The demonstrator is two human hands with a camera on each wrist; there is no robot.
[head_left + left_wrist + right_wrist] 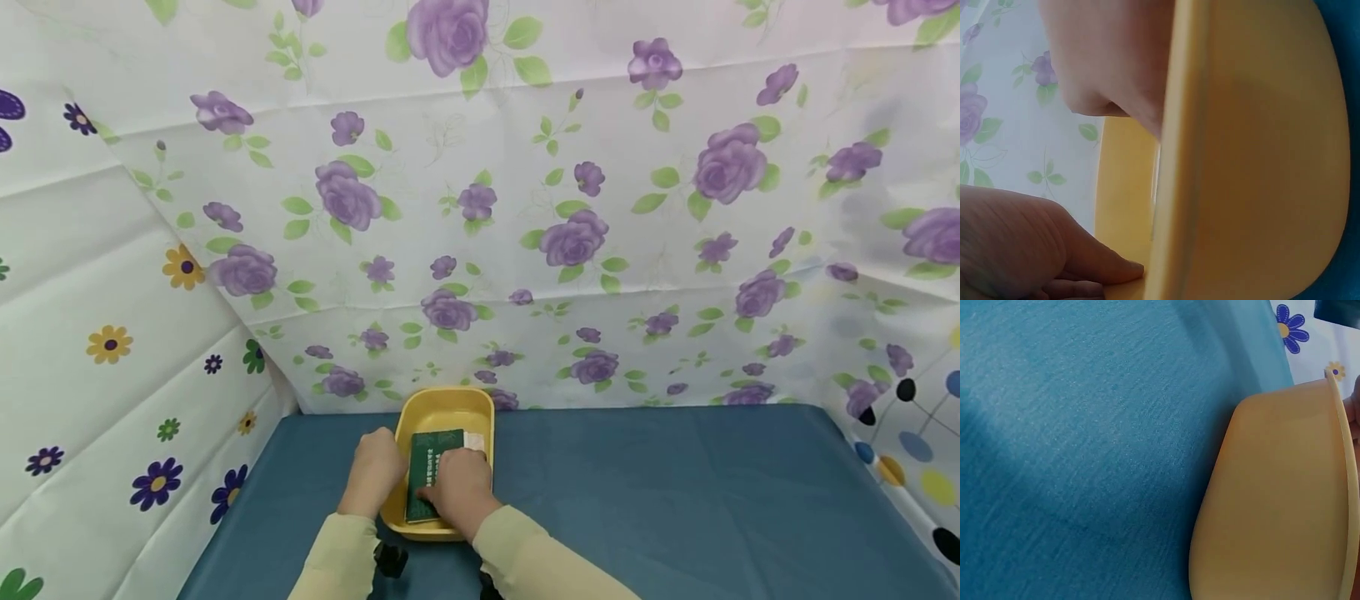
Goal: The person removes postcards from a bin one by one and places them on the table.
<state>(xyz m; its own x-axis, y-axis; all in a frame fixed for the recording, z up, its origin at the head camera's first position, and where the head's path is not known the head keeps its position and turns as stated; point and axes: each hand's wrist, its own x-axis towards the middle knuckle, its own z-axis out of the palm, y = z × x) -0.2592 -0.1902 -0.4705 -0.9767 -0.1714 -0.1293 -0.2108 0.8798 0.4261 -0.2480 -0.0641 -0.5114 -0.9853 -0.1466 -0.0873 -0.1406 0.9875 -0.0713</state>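
A yellow plastic tub (450, 408) stands on the blue surface, and a green booklet (422, 475) with pale lettering lies inside it. My left hand (375, 465) pinches the tub's left rim; in the left wrist view its thumb (1107, 261) presses at the rim. Reaching into the tub, my right hand (461, 483) grips the booklet from its right side, thumb across the cover and the other fingers hidden. A pale patterned item (474, 440) peeks out beside the booklet's upper right corner. The right wrist view mostly shows the tub's outer wall (1279, 500).
Blue cloth (660, 500) covers the table around the tub. Behind it hangs a white sheet with purple roses (573, 237), close to the tub's far end. Flower-printed sheeting (108, 346) closes the left side, dotted sheeting (915, 446) the right. A black wrist device (392, 558) sits below the left sleeve.
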